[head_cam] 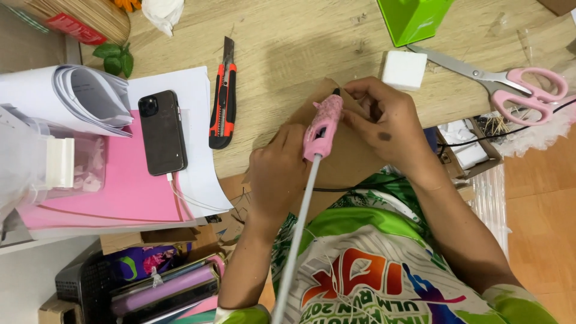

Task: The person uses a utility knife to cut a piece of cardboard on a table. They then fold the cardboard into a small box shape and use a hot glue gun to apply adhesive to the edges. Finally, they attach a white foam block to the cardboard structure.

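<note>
At the centre of the wooden desk (288,48), the left hand (279,174) grips a pink glue gun (323,126), its fingers wrapped tight around the handle, the nozzle pointing toward 12 o'clock and a grey cord (297,234) trailing down toward 6 o'clock. The right hand (384,123) sits just at 3 o'clock of the gun, its fingers pinched narrow on the upper edge of a brown cardboard piece (348,156) that lies under both hands, close to the gun's tip. A white foam cube (404,70) rests on the desk at 1 o'clock from the right hand, nearly touching the cardboard's top edge. Pink-handled scissors (510,81) lie open at 2 o'clock, near the desk's far side, and the corner of a green box (414,18) stands at 12 o'clock. At 10 o'clock from the left hand lies an orange and black utility knife (222,102), and further toward 9 o'clock a dark phone (162,132) rests face down on white paper (198,150) over a pink sheet (120,192), with a thin cable plugged into its lower end
</note>
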